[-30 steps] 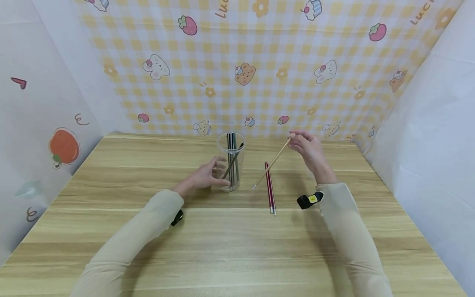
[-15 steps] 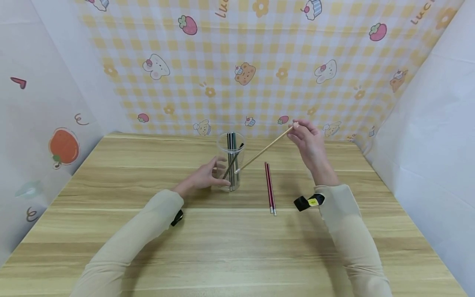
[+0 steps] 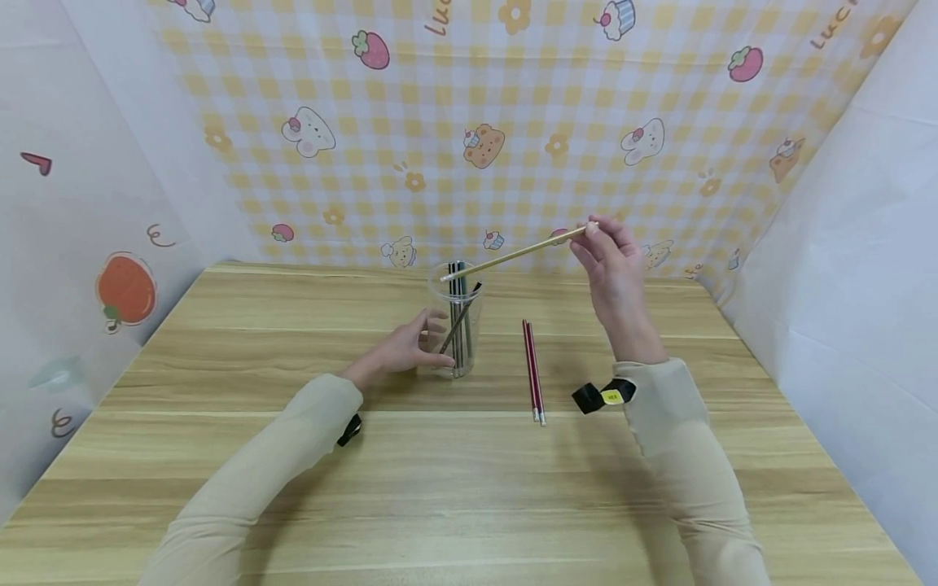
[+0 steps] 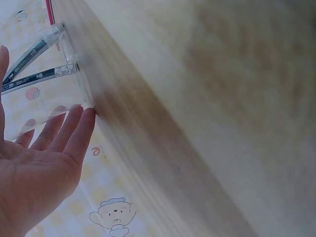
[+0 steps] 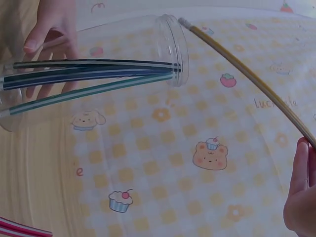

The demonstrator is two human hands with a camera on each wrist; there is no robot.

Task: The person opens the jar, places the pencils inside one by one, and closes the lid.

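A tall clear cup [image 3: 477,321] stands upright on the table. Several dark pencils [image 5: 89,74] stand inside, one slanting across the others in the head view. My left hand [image 3: 403,345] holds the cup low on its left side, thumb in front and fingers behind; in the left wrist view its fingers [image 4: 74,128] lie along the clear wall. My right hand [image 3: 614,264] pinches a yellow pencil [image 3: 520,251] by one end, up and right of the cup. The pencil's eraser end [image 5: 184,22] is at the cup's rim; whether it touches cannot be told.
Two red pencils [image 3: 535,370] lie side by side on the wooden table [image 3: 469,488], right of the cup. A yellow checked cloth [image 3: 410,98] hangs behind the table, with white sheets at both sides.
My right hand has risen, lifting the yellow pencil from above the red pencils. Its eraser end has swung up and left to the cup's rim. The left hand and cup have stayed still.
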